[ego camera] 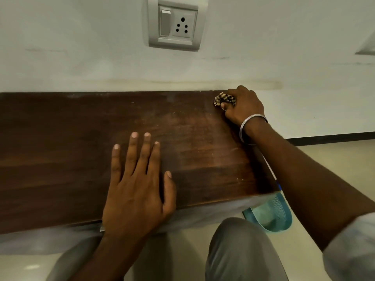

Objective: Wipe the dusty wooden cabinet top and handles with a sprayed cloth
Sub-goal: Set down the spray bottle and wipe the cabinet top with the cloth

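Cabinet top (60,151): head view, dark brown wood slab running from the left edge of the frame to right of centre, with its back edge tight against the wall (81,63).
Dust: pale hazy specks across the right part of the top; the left part looks darker and more even.
Cloth (224,99): small striped brown-and-cream rag, all bunched up, sitting on the back right corner of the top, right up by the wall.
Right hand (244,107): upper right of centre, fingers curled over the rag and gripping it against the wood, thumb tucked under the bundle.
Bangle (252,128): plain silver ring round the right wrist.
Left hand (138,189): lower centre, lying flat and relaxed, palm down on the top near the front edge, fingers straight and a bit spread, holding nothing.
Socket plate (175,25): grey switch-and-socket panel on the wall, top centre.
Teal thing (272,211): lower right, just beside the cabinet's front right corner, with a mesh-like pattern, partly behind the right forearm; honestly can't tell what it is.
Trousers (239,250): grey, with a knee poking up at bottom centre-right.
Sleeve (353,252): pale cuff in the bottom right corner.
Floor (324,159): pale, with a dark skirting strip along the wall at right.
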